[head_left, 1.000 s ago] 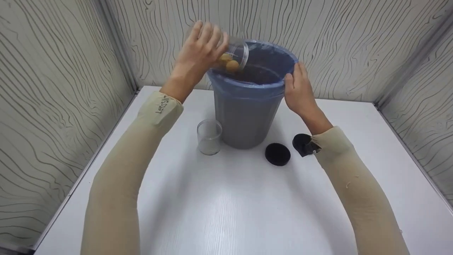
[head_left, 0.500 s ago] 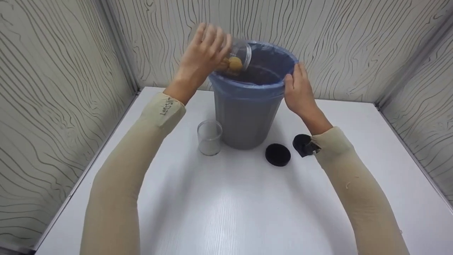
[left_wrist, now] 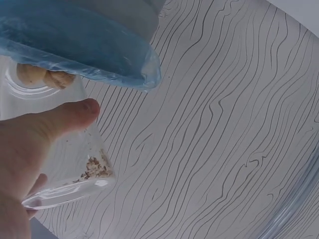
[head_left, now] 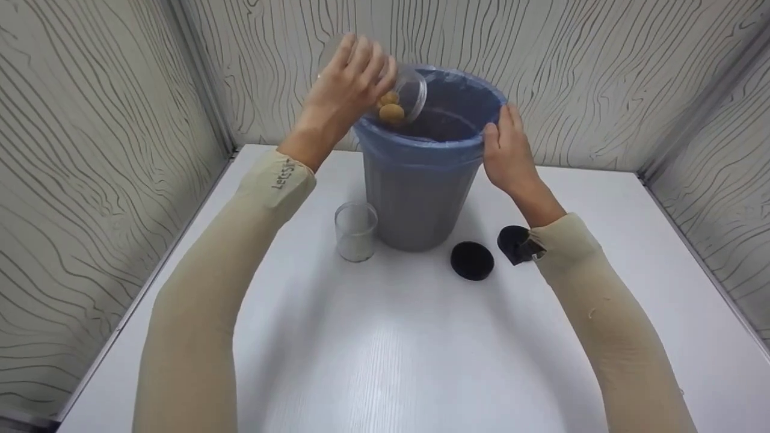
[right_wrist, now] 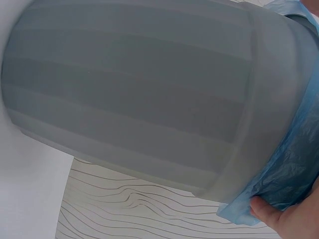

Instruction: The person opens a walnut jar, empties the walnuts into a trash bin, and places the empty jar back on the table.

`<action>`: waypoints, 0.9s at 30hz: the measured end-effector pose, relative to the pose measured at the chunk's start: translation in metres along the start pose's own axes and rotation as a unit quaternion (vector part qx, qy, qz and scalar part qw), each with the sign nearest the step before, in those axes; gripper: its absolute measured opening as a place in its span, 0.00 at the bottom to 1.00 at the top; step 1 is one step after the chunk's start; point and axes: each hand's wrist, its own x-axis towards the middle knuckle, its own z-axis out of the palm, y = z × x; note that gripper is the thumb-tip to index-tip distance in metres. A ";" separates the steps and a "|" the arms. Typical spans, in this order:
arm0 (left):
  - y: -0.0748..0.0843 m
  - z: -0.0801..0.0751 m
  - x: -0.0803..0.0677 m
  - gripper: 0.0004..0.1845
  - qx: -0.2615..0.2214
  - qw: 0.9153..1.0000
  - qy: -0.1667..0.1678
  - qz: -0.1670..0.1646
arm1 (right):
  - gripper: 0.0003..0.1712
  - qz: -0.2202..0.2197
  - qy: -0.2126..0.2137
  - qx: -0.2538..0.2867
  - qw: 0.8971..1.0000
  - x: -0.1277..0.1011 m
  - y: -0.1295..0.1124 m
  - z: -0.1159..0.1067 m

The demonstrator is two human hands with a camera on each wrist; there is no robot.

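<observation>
1. While the grey bin (head_left: 415, 198) stands on the white table (head_left: 421, 361), the left hand (head_left: 346, 90) grips a clear jar (head_left: 404, 96), tipped on its side with its mouth over the bin's left rim.
2. Two or three tan round pieces (head_left: 391, 111) lie at the jar's mouth, just above the bin's blue liner (head_left: 457, 96); in the left wrist view, crumbs (left_wrist: 94, 168) cling near the jar's base, though what they are cannot be told.
3. The right hand (head_left: 511, 153) rests against the bin's right rim, its fingers nearly straight and its thumb (right_wrist: 271, 211) pressing the liner's edge.
4. A second clear jar (head_left: 356, 230) stands upright just left of the bin's foot, with something pale at its bottom.
5. Two black lids (head_left: 472, 260) lie to the right of the bin's foot, one flat, the other (head_left: 512, 243) partly hidden by the right sleeve (head_left: 601, 313).
</observation>
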 end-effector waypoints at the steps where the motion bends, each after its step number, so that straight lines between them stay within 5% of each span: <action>1: 0.001 0.000 0.000 0.28 0.008 1.000 0.005 0.000 | 0.35 0.000 0.002 0.000 1.000 0.000 0.000 0.000; 4: 0.002 -0.002 0.001 0.26 0.013 1.000 0.017 0.006 | 0.35 0.001 0.006 -0.001 1.000 -0.001 0.000 0.000; 7: 0.002 -0.003 0.001 0.30 -0.030 1.000 -0.002 0.007 | 0.35 0.001 0.007 -0.003 1.000 0.000 0.000 0.001; 11: 0.000 -0.001 -0.001 0.33 -0.110 0.993 -0.031 -0.026 | 0.35 0.002 0.005 -0.005 1.000 0.000 -0.001 0.001; 14: -0.001 0.002 -0.003 0.31 -0.120 0.991 -0.034 -0.041 | 0.36 0.001 0.005 -0.005 1.000 -0.001 -0.001 0.001; 20: -0.003 0.004 -0.005 0.33 -0.046 0.998 -0.035 -0.024 | 0.36 0.006 0.004 -0.005 1.000 -0.002 -0.002 0.000; 27: -0.005 0.002 -0.003 0.27 -0.027 0.999 -0.022 -0.008 | 0.35 0.001 -0.003 -0.003 1.000 -0.001 -0.002 0.000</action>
